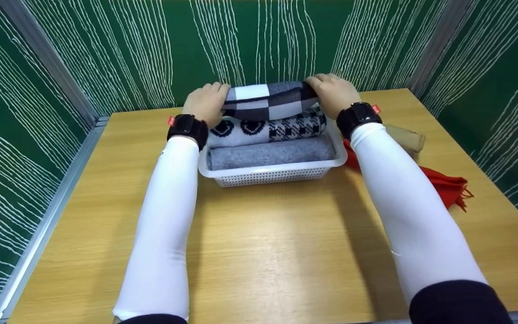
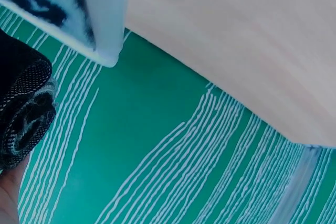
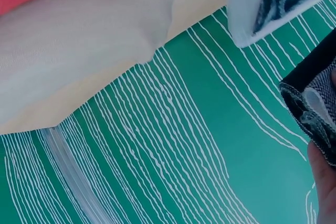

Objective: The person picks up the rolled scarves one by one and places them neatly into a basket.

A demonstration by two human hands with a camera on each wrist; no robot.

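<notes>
A rolled checkered scarf (image 1: pixel 270 101) in black, grey and white is held level over the back of a white plastic basket (image 1: pixel 277 170). My left hand (image 1: pixel 206 102) grips its left end, and my right hand (image 1: pixel 334 93) grips its right end. Inside the basket lie a grey rolled cloth (image 1: pixel 270 154) at the front and a black-and-white patterned roll (image 1: pixel 263 130) behind it. The wrist views show the coiled ends of the checkered roll (image 2: pixel 29 108), apart from the basket corner (image 3: pixel 241 14). Most of each hand is outside its own wrist view.
Right of the basket, partly behind my right forearm, lie a red fringed scarf (image 1: pixel 448 184) and a beige rolled cloth (image 1: pixel 405 137). The wooden table (image 1: pixel 263 247) is bordered by green walls (image 1: pixel 286 40) with white wavy lines at the back and sides.
</notes>
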